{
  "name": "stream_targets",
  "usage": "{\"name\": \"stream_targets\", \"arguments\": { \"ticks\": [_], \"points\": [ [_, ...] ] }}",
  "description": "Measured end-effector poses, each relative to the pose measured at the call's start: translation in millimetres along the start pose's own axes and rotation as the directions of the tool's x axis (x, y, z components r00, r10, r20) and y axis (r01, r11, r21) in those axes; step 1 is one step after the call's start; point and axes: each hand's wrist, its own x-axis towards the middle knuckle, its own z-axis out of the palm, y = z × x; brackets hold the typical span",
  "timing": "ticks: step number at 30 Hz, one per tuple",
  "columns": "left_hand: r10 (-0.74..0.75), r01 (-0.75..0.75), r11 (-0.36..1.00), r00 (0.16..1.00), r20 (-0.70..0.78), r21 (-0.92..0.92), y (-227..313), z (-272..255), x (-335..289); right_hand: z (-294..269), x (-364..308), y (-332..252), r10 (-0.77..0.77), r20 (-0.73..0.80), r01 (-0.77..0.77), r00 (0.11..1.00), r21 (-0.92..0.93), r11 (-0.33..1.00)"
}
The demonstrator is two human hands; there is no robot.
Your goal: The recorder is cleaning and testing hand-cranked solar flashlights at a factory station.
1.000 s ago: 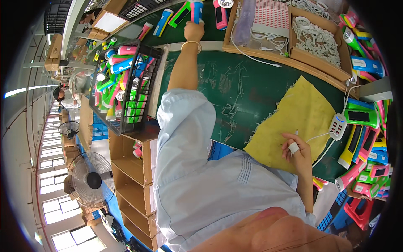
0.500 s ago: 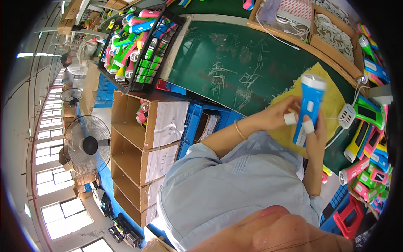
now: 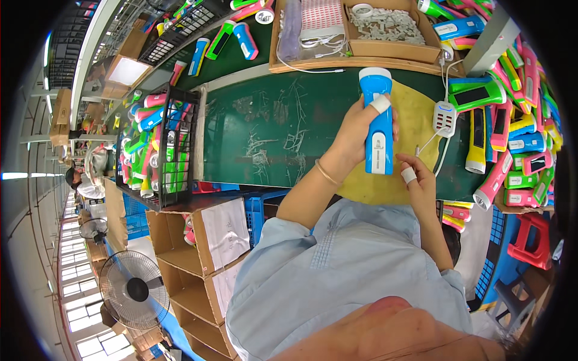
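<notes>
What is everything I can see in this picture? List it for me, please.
Table: 1, green, centre
Cloth: 1, yellow, on table
Held flashlight: 1, blue and white, over cloth
Other flashlights: many, mixed colours, left, back and right
Baskets: at least 2, black, left
Parts tray: 1, brown, table's back
Charging hub: 1, white, right of cloth
Cardboard shelf: 1, brown, lower left
Fans: 2, dark, left background
Stool: 1, red, right
Co-worker: 1, pale top, far left
Left hand: 1, white thumb wrap, around held flashlight
Right hand: 1, white finger wrap, beside cable plug
</notes>
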Motion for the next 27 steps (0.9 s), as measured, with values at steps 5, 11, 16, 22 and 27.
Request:
{"name": "stream_targets", "arguments": {
  "ticks": [5, 11, 16, 22, 27],
  "points": [
    [-0.163, 0.158, 0.980, 0.986, -0.030, -0.119, 9, 7, 17, 2, -2, -2, -0.009, -0.007, 0.008, 1.000, -0.031, 0.999],
    [0.131, -0.073, 0.912, 0.985, -0.116, 0.404, 8, -4, 30, -13, -1, -22, -0.009, 0.016, 0.007, 1.000, 0.126, 0.992],
    [0.510, -0.298, 0.350, 0.856, 0.086, 0.888, 13, -9, 28, -34, 12, -24, 0.037, 0.159, -0.096, 0.987, 0.383, 0.919],
    [0.607, -0.028, 0.273, 0.780, -0.150, 0.962, -10, -22, 33, -30, 19, -23, -0.037, 0.202, -0.035, 0.979, 0.341, 0.940],
    [0.277, -0.215, 0.814, 0.960, -0.035, 0.540, -3, -45, 30, -13, 25, -35, -0.295, 0.023, 0.292, 0.955, -0.235, 0.927]
  ]
}}
